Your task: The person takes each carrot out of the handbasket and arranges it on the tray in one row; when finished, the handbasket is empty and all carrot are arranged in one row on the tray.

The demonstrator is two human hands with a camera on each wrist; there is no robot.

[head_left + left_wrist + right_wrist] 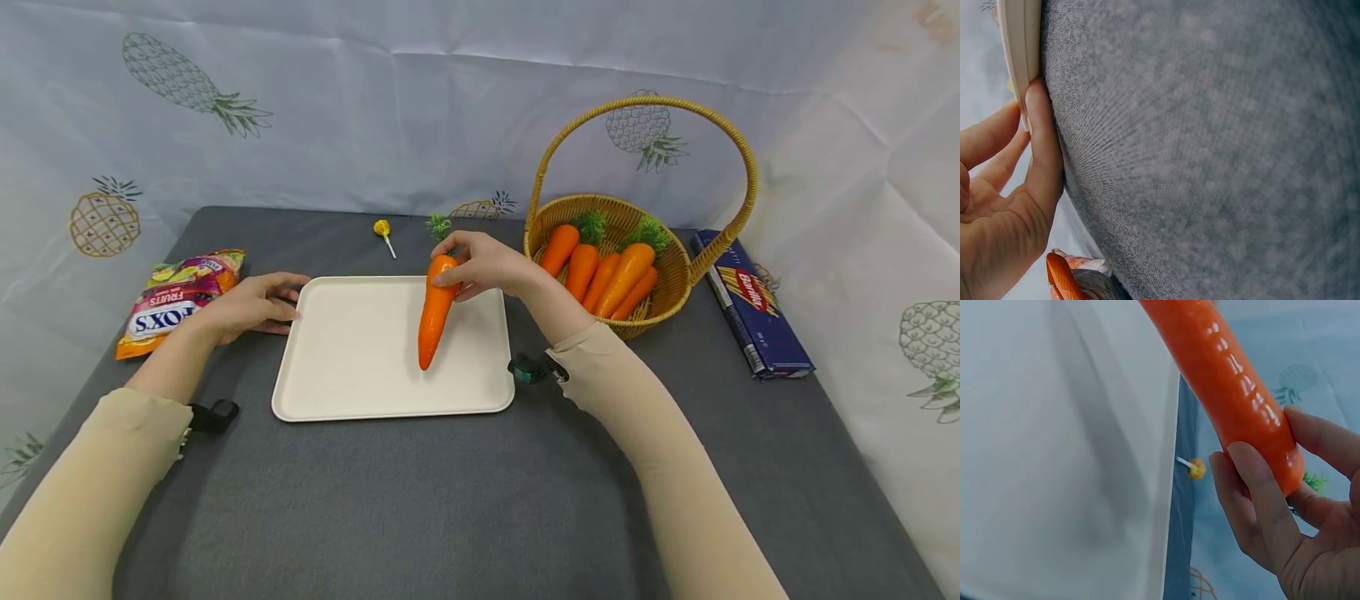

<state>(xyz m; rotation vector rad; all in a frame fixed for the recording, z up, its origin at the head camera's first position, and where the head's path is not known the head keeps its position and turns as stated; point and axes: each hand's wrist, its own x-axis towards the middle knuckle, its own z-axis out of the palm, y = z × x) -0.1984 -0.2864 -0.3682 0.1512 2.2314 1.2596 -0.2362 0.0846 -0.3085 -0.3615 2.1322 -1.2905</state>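
a grey table (420,500) bears a sweet bag (180,300), white tray (360,350), lollipop (383,230), wicker basket (678,271) and blue box (757,312).

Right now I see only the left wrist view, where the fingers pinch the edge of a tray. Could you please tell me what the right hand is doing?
Observer: The right hand is holding a carrot over the tray.
Operator: Thank you. Are there other carrots, and where?
Observer: Yes, several other carrots lie in the wicker basket, to the right of the tray.
Operator: And what is on the other side of this basket?
Observer: A dark blue Barilla box lies to its right.
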